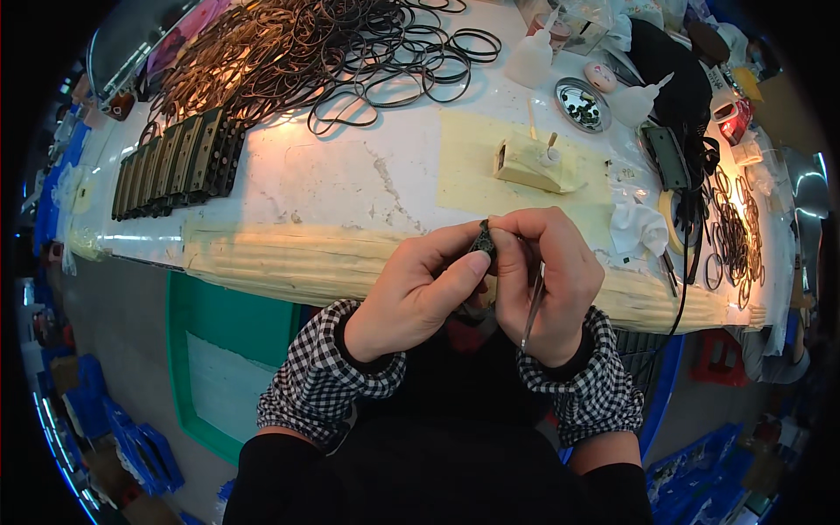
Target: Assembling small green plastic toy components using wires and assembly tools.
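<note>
My left hand (420, 284) pinches a small dark green, speckled piece (482, 245) between thumb and fingers, just in front of the table's near edge. My right hand (556, 271) meets it there, its thumb and forefinger closed at the top of the same piece. Tucked in the right hand's fingers is a slim metal tool (532, 313), perhaps tweezers, pointing down toward me. The fingers hide much of the small piece, so its exact kind does not show. Both wrists wear black-and-white checked sleeve covers.
A cream block (530, 166) with a small upright stick stands beyond my hands. Black loops (350, 52) are heaped at the back left, above a row of dark slotted parts (179, 162). Right of the block are a metal dish (581, 105), squeeze bottles (530, 59) and crumpled tissue (638, 229).
</note>
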{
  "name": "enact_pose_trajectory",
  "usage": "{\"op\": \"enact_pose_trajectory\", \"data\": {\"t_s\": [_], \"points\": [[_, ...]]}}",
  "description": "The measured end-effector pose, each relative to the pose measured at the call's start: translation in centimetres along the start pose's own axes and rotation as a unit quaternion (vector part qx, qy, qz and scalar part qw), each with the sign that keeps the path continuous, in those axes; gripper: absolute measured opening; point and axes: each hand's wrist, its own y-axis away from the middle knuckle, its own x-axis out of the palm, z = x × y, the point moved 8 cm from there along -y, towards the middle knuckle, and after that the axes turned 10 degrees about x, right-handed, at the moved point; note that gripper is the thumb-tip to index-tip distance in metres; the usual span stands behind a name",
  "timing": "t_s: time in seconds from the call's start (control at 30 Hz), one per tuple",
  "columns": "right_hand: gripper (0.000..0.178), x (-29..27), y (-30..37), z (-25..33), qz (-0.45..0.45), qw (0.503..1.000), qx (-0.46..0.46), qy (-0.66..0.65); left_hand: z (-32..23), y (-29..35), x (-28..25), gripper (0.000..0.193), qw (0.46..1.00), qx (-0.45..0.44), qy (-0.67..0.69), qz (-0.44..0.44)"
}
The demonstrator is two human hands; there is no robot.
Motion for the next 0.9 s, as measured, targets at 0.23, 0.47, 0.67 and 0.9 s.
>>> {"op": "enact_pose_trajectory", "data": {"t_s": [0.23, 0.47, 0.67, 0.9], "points": [[0.008, 0.1, 0.1, -0.5, 0.000, 1.000, 0.026, -0.003, -0.2, -0.1, 0.1, 0.032, 1.000, -0.012, -0.001, 0.007], [0.009, 0.0, 0.4, -0.6, 0.012, 0.999, 0.033, -0.013, -0.2, 0.0, 0.0, 0.032, 0.999, -0.026, 0.028, -0.001], [0.009, -0.4, 0.6, -0.8, 0.018, 0.999, 0.040, -0.020, 0.0, -0.1, 0.1, 0.034, 0.999, -0.033, 0.025, -0.001], [0.007, -0.4, 0.5, -1.3, 0.013, 0.998, 0.041, -0.037, 0.1, 0.0, -0.2, 0.035, 0.998, -0.045, 0.054, 0.004]]}}
